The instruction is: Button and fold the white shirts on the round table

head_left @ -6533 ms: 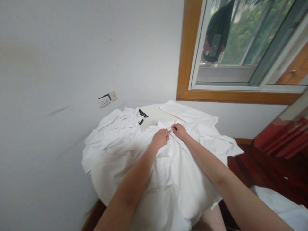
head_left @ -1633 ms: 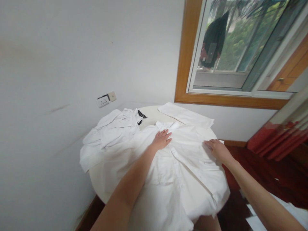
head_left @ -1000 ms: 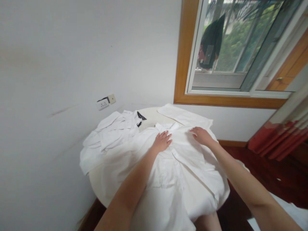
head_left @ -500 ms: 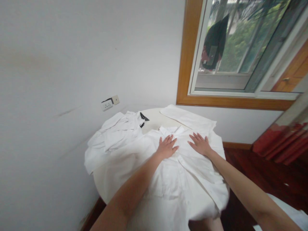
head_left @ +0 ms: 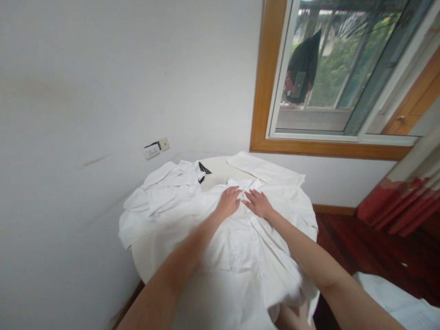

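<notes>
A white button-up shirt (head_left: 237, 250) lies spread over a round table, its collar (head_left: 256, 184) pointing toward the wall. Just below the collar, my left hand (head_left: 229, 202) rests on the shirt front with its fingers stretched out. Close to its right, my right hand (head_left: 258, 204) lies on the cloth, fingers apart. The fingertips of both hands nearly meet at the front opening. One long sleeve (head_left: 264, 168) is laid out along the table's far right side. The shirt's lower part hangs over the near edge.
Another white garment with a black striped part is bunched up (head_left: 165, 185) on the left of the round table (head_left: 220, 167). Behind are a wall socket (head_left: 151, 151) and a wood-framed window (head_left: 259, 91). A red curtain (head_left: 388, 201) hangs right; white cloth (head_left: 395, 298) lies lower right.
My right hand has moved left across the shirt, close to my left hand. My left hand has shifted slightly up and left. The cloth on the right front has drawn inward into folds.
</notes>
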`<act>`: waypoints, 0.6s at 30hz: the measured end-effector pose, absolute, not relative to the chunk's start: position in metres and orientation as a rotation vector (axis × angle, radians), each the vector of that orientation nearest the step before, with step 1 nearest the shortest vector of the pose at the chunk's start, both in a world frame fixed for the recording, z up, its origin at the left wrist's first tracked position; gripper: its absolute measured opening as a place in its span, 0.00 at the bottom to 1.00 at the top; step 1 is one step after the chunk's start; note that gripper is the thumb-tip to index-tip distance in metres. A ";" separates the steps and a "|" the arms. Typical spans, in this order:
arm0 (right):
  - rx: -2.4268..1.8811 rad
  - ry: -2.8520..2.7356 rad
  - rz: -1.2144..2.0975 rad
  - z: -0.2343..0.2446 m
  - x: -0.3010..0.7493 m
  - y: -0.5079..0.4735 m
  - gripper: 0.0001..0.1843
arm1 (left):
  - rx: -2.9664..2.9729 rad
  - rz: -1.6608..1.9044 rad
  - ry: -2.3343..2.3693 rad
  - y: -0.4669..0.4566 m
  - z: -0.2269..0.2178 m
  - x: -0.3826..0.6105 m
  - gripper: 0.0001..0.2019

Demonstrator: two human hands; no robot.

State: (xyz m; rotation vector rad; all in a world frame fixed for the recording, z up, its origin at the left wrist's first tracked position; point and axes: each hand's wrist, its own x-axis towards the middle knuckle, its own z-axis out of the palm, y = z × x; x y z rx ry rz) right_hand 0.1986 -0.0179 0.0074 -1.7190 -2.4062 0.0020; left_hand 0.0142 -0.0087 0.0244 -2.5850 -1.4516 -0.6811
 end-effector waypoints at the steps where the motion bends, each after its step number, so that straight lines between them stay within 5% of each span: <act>1: -1.710 -2.418 0.009 0.005 0.199 -0.017 0.33 | -2.523 -0.678 -1.495 -0.006 0.032 0.003 0.19; 8: -1.683 -2.425 0.022 0.002 0.205 -0.017 0.34 | -2.209 -0.053 -1.956 0.022 0.070 -0.076 0.16; 18: -1.661 -2.425 0.058 0.001 0.206 -0.016 0.35 | -2.235 0.118 -1.946 0.039 0.078 -0.088 0.19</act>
